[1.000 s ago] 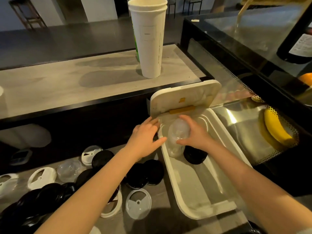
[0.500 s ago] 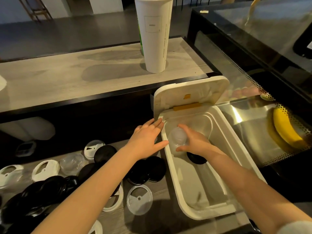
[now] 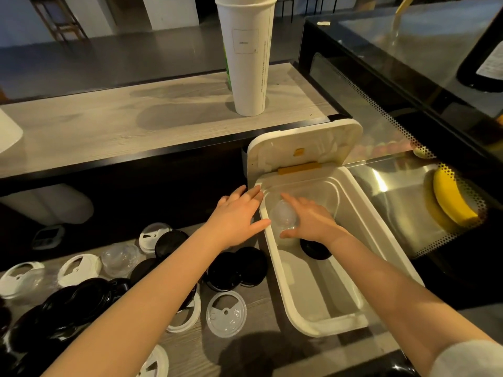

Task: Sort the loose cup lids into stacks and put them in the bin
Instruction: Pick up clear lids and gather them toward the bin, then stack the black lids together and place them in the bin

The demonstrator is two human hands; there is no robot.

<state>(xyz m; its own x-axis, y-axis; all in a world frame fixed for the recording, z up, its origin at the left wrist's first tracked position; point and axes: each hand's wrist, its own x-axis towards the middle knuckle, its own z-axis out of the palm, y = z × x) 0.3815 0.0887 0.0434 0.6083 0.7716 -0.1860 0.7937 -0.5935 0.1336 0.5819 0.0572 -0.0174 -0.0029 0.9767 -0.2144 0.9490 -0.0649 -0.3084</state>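
Where strewn over the near left counter, too heaped for a full count: black lids; among them five white lids, one clear dome, one flat clear lid. Further right, left hand flat, fingers straight, holding nothing, against the left rim of the one white bin. Inside, right hand gripping a clear domed stack between thumb and fingers, one black lid just under the wrist.
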